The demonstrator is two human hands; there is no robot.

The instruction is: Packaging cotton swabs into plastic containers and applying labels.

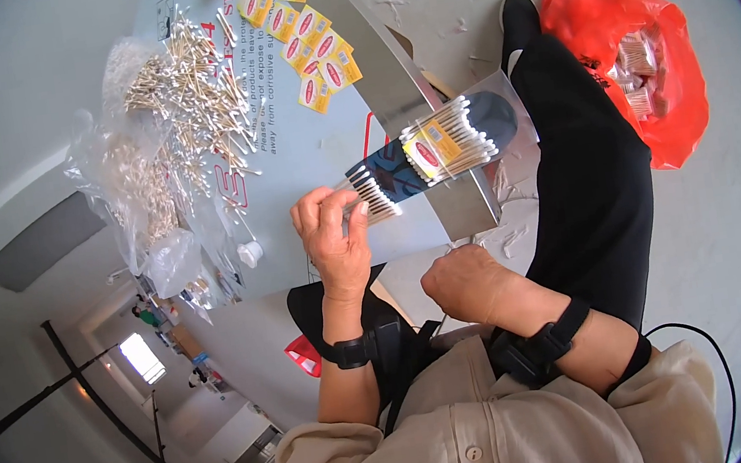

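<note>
My left hand (pixel 334 241) is closed with its fingertips on a small row of cotton swabs (pixel 374 195) at the near end of a dark patterned strip (pixel 395 179). Farther along the strip lies a wider row of cotton swabs (pixel 470 144), with a yellow-and-white label card (pixel 431 149) on top. A clear plastic sheet (pixel 516 107) sticks out around the strip's far end, over the table edge. My right hand (pixel 468 284) is curled into a fist in front of the table, apart from the swabs. Its fingers face away, so anything inside is hidden.
A big heap of loose swabs (pixel 196 100) spills from a clear plastic bag (pixel 132 184) on the table's left (pixel 286 172). Several yellow label cards (pixel 313 45) are scattered at the back. On the floor at right, a red bag (pixel 582 17) holds packed swabs, near my leg (pixel 585 173).
</note>
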